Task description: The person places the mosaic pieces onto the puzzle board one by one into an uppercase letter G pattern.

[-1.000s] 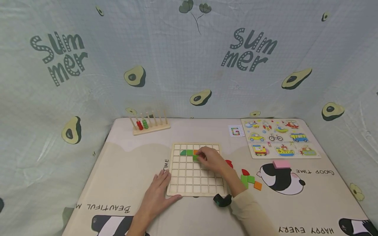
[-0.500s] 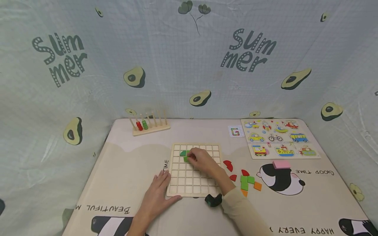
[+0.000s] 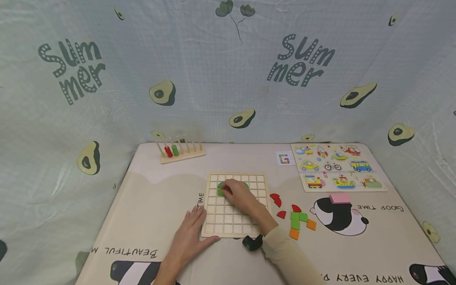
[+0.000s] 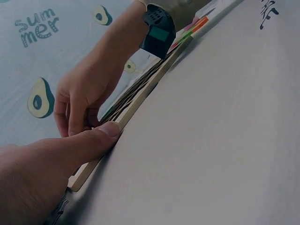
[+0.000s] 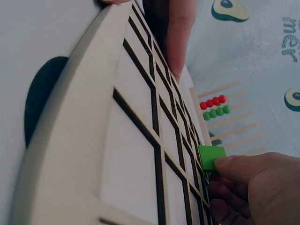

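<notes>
A wooden grid board (image 3: 233, 209) lies on the table. My left hand (image 3: 189, 233) rests at its near left corner, fingers extended along the left side and thumb (image 4: 101, 138) against the front edge. My right hand (image 3: 240, 198) reaches over the board and pinches a green square tile (image 5: 209, 157) between thumb and fingers, near the upper left cells. Part of a green rounded piece (image 3: 220, 184) shows just beyond that tile, and another green piece (image 3: 246, 185) peeks out right of the hand. The hand hides the cells between them.
Right of the board lie red quarter-round pieces (image 3: 281, 214), green squares (image 3: 295, 224) and orange squares (image 3: 294, 234). Farther back are a pattern card (image 3: 285, 158), a picture puzzle board (image 3: 335, 168) and a bead rack (image 3: 183, 155). A pink block (image 3: 340, 198) sits at the right.
My right hand has moved left across the board's upper rows with the green square tile, uncovering the red pieces and an orange square at the right. My left hand stays in place.
</notes>
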Demonstrator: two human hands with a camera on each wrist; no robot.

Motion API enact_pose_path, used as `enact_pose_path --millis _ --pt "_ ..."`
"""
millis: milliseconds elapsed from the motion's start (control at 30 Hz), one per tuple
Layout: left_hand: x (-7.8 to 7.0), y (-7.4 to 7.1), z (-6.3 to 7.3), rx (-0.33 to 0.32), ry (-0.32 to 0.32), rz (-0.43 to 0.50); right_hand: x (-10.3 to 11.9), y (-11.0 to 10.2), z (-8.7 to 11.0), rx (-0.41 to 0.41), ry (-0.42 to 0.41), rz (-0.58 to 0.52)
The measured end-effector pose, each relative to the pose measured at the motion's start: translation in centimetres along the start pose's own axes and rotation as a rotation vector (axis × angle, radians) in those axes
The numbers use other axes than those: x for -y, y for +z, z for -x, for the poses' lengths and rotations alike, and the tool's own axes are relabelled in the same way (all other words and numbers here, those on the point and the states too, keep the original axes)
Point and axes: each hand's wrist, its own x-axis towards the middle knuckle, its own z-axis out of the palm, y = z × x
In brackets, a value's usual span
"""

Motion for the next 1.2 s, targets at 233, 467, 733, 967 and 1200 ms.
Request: enact_pose_path --millis 233,467,733,967,1200 --pt "-0.1 -0.1 0.0 0.033 -0.018 0.015 0.0 0.2 0.0 -0.020 -0.022 0.054" --pt "0.0 -0.1 0.0 0.050 -0.027 0.017 -0.4 0.2 0.3 -0.020 -0.044 0.076" --pt "-0.1 -0.1 -0.2 0.048 -0.030 0.015 -0.7 0.4 0.5 -0.060 -0.098 0.069" --pt "-0.2 0.0 -0.2 0.004 -0.006 0.004 -0.5 -0.1 0.5 -0.025 -0.045 0.057" --pt "-0.1 -0.1 -0.1 0.028 -0.013 0.018 -0.5 -1.0 0.8 -0.038 -0.010 0.036"
